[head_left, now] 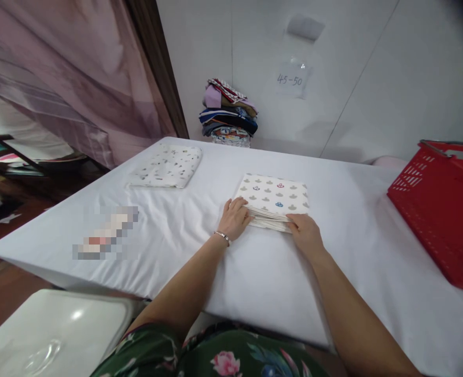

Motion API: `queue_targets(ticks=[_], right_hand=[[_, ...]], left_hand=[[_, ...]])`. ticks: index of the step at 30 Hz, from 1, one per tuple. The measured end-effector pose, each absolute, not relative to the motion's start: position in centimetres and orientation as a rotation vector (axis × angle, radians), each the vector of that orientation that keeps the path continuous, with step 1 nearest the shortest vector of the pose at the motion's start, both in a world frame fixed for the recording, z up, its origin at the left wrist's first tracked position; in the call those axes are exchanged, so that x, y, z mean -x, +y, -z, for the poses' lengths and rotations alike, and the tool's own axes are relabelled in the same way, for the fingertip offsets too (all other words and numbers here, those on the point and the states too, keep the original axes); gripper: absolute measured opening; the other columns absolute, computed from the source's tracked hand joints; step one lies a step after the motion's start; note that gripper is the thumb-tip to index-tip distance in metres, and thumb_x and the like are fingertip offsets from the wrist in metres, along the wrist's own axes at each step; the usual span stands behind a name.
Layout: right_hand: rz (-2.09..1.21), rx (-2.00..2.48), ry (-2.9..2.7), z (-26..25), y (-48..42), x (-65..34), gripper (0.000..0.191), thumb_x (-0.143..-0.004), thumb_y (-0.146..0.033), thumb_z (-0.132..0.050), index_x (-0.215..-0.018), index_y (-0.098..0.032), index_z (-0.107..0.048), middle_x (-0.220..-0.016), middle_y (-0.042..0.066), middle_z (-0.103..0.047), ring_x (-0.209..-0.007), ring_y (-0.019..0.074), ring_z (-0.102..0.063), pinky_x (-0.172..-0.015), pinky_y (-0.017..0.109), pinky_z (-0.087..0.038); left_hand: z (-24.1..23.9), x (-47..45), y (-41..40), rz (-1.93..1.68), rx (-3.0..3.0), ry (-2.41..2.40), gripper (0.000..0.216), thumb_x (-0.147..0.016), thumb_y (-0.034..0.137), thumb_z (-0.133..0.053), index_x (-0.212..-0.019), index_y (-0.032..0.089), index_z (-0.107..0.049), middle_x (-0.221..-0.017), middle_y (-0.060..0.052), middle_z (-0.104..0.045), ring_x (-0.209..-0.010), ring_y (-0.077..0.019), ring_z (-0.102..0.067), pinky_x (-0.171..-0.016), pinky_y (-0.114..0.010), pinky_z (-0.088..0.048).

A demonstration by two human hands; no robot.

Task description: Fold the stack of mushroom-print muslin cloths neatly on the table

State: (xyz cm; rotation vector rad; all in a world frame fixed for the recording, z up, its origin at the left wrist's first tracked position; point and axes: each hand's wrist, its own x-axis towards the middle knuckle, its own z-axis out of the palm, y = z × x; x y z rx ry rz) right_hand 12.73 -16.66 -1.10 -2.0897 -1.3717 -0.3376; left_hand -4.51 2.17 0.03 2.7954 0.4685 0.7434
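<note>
A folded cream cloth [274, 198] printed with small grey, red and blue shapes lies on the white table cover [263, 272]. My left hand [234, 218], a bracelet on its wrist, grips the cloth's near left corner with curled fingers. My right hand [304, 233] pinches the near right edge of the same cloth. A second folded white cloth with small spots [167, 166] rests further left, apart from both hands.
A red plastic basket [439, 209] stands at the right edge of the table. A stack of folded colourful fabrics [227, 114] sits against the back wall under a label reading 45-50. A pink curtain [70, 78] hangs on the left. A white lid [54, 330] sits near left.
</note>
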Motion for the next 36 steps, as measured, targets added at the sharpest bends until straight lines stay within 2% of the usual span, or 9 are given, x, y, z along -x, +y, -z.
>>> queue_targets(ticks=[5,9,15,19,21,25,29,36], right_hand=[[0.334,2.069,-1.351,1.3,-16.6,-12.8,0.022,-0.084,-0.023,-0.048,-0.098,-0.023,-0.065,-0.095,0.004,-0.069,-0.087,0.0219,-0.059,-0.080,0.039,-0.045],[0.324,2.052,-1.349,1.4,-16.6,-12.9,0.021,-0.085,-0.024,-0.049,-0.098,-0.023,-0.065,-0.096,0.005,-0.068,-0.086,0.0223,-0.058,-0.080,0.040,-0.046],[0.316,2.066,-1.350,1.0,-16.6,-12.5,0.019,-0.082,-0.021,-0.053,-0.094,-0.024,-0.067,-0.100,0.004,-0.064,-0.094,0.0221,-0.052,-0.079,0.036,-0.046],[0.272,2.099,-1.381,0.7,-16.7,-12.3,0.018,-0.082,-0.020,-0.054,-0.093,-0.024,-0.068,-0.092,0.003,-0.063,-0.088,0.0209,-0.052,-0.077,0.035,-0.045],[0.257,2.098,-1.404,0.6,-16.7,-12.3,0.017,-0.082,-0.021,-0.054,-0.093,-0.024,-0.067,-0.090,0.003,-0.063,-0.085,0.0204,-0.052,-0.077,0.036,-0.044],[0.257,2.111,-1.383,0.8,-16.7,-12.4,0.018,-0.082,-0.021,-0.054,-0.095,-0.023,-0.066,-0.090,0.003,-0.063,-0.085,0.0207,-0.052,-0.076,0.035,-0.043],[0.278,2.126,-1.368,1.0,-16.6,-12.5,0.020,-0.082,-0.022,-0.054,-0.100,-0.021,-0.062,-0.092,0.004,-0.063,-0.086,0.0211,-0.052,-0.077,0.034,-0.041],[0.244,2.163,-1.385,0.4,-16.6,-12.2,0.009,-0.081,-0.021,-0.051,-0.087,-0.022,-0.058,-0.086,0.003,-0.062,-0.082,0.0205,-0.050,-0.075,0.033,-0.038]], left_hand=[[0.3,4.7,2.5,-0.734,-2.820,0.443,0.003,-0.083,0.024,-0.055,-0.082,0.021,-0.056,-0.124,-0.007,-0.054,-0.127,-0.0238,-0.039,-0.107,-0.050,-0.026],[0.0,4.7,2.6,-0.906,-2.779,0.433,0.009,-0.087,0.022,-0.047,-0.084,0.022,-0.056,-0.122,-0.006,-0.056,-0.125,-0.0205,-0.041,-0.107,-0.045,-0.028],[0.1,4.4,3.0,-0.936,-2.777,0.472,0.007,-0.084,0.020,-0.050,-0.079,0.022,-0.054,-0.092,-0.002,-0.065,-0.095,-0.0177,-0.058,-0.104,-0.043,-0.031],[0.3,4.3,3.1,-0.938,-2.790,0.510,0.009,-0.082,0.016,-0.048,-0.077,0.022,-0.052,-0.079,0.000,-0.063,-0.081,-0.0160,-0.059,-0.104,-0.043,-0.031],[0.4,4.1,3.1,-0.959,-2.789,0.517,0.008,-0.081,0.015,-0.048,-0.078,0.022,-0.052,-0.078,-0.001,-0.062,-0.080,-0.0163,-0.059,-0.103,-0.043,-0.032],[0.4,3.7,2.8,-1.070,-2.776,0.440,0.016,-0.082,0.010,-0.045,-0.080,0.020,-0.056,-0.102,-0.006,-0.063,-0.105,-0.0186,-0.054,-0.099,-0.040,-0.037],[0.5,3.7,2.5,-1.050,-2.840,0.366,0.023,-0.080,0.006,-0.046,-0.078,0.021,-0.063,-0.121,-0.004,-0.057,-0.122,-0.0206,-0.043,-0.102,-0.041,-0.034],[0.1,3.9,2.3,-0.823,-2.943,0.374,0.017,-0.084,0.025,-0.054,-0.092,0.029,-0.068,-0.136,-0.001,-0.047,-0.131,-0.0249,-0.033,-0.107,-0.051,-0.025]])
